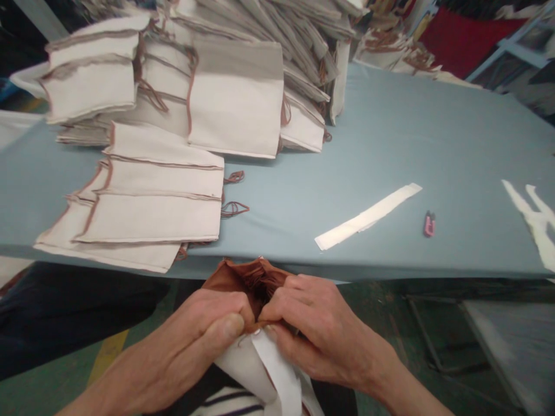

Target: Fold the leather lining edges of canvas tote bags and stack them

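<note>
Just off the table's front edge, a cream fabric bag (240,361) with a brown lining (225,278) is held over the lap, its mouth facing up. My left hand (208,326) pinches the brown rim from the left. From the right, my right hand (310,323) grips the same rim with thumb and bent fingers, close beside the left fingertips. A white strip (277,370) hangs down from the rim below the hands. Brown gathered material shows inside the opening.
Finished-looking cream bags with brown cords (169,214) lie stacked at the table's left, with larger piles (236,98) behind. On the blue-grey table (390,133) are white strips (368,216), a small pink cutter (429,224) and cream scraps (533,219). A metal frame (442,370) stands below right.
</note>
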Action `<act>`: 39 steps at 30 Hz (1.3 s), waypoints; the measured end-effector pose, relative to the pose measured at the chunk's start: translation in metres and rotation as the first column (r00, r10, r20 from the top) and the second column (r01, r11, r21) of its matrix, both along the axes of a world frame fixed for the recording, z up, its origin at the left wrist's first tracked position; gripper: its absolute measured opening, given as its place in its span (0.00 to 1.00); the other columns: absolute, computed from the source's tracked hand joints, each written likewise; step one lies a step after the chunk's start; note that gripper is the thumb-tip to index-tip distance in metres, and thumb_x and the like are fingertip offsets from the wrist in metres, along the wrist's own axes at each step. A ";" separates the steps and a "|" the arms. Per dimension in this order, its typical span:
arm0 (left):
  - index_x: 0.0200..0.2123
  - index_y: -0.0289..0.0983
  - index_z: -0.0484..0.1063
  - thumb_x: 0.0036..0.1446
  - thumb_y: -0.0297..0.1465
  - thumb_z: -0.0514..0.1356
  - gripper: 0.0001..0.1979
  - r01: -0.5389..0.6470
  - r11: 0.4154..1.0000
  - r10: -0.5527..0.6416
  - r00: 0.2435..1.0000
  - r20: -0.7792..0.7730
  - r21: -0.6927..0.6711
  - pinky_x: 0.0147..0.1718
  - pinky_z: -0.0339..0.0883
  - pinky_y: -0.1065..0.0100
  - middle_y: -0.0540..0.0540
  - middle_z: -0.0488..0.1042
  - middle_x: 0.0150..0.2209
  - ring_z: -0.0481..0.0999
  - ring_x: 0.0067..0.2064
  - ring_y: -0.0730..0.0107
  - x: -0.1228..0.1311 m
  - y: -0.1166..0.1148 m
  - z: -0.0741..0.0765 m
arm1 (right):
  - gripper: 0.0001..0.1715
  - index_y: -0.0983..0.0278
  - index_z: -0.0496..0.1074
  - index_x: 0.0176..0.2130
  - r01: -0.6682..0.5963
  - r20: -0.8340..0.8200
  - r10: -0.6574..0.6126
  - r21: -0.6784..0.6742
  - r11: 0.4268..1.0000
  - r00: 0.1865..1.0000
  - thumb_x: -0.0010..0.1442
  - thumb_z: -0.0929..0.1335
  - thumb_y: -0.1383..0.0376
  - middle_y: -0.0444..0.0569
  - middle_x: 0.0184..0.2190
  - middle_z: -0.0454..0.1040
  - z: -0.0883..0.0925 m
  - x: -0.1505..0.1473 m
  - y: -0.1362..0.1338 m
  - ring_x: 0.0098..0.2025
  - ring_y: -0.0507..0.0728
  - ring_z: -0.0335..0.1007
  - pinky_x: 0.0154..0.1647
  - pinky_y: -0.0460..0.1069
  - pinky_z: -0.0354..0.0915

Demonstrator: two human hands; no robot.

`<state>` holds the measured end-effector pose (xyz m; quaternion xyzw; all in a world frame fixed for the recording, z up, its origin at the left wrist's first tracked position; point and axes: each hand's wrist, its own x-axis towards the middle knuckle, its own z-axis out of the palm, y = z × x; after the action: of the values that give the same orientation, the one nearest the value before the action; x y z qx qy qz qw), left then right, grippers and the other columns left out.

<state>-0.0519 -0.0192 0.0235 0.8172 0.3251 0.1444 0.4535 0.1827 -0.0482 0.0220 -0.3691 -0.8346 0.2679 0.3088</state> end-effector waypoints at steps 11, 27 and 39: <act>0.32 0.41 0.69 0.76 0.28 0.47 0.19 -0.054 0.922 0.053 0.999 0.012 0.383 0.32 0.68 0.71 0.52 0.74 0.27 0.73 0.29 0.70 0.020 -0.010 -0.008 | 0.12 0.61 0.70 0.36 0.068 0.137 -0.074 0.047 0.997 0.988 0.73 0.62 0.69 0.46 0.29 0.75 -0.003 0.002 0.000 0.31 0.56 0.67 0.34 0.51 0.58; 0.32 0.41 0.66 0.76 0.30 0.52 0.16 -0.018 0.994 0.007 0.995 0.099 0.108 0.31 0.60 0.73 0.59 0.70 0.26 0.69 0.27 0.77 0.005 -0.015 -0.016 | 0.21 0.59 0.56 0.26 -0.165 -0.041 0.163 -0.424 0.891 0.986 0.72 0.54 0.63 0.44 0.26 0.66 0.013 0.012 0.022 0.30 0.54 0.61 0.38 0.52 0.57; 0.25 0.39 0.59 0.76 0.54 0.43 0.32 -0.030 0.983 0.065 0.980 0.186 -0.183 0.25 0.54 0.72 0.56 0.57 0.23 0.59 0.24 0.76 0.010 -0.008 -0.030 | 0.17 0.62 0.65 0.28 -0.249 -0.153 0.200 -0.469 0.847 0.968 0.71 0.64 0.66 0.38 0.24 0.65 -0.002 0.011 0.022 0.27 0.49 0.59 0.31 0.46 0.53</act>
<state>-0.0421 -0.0267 -0.0061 0.7475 0.3111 0.2033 0.5506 0.1938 -0.0261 0.0205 -0.3207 -0.7621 0.5203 0.2135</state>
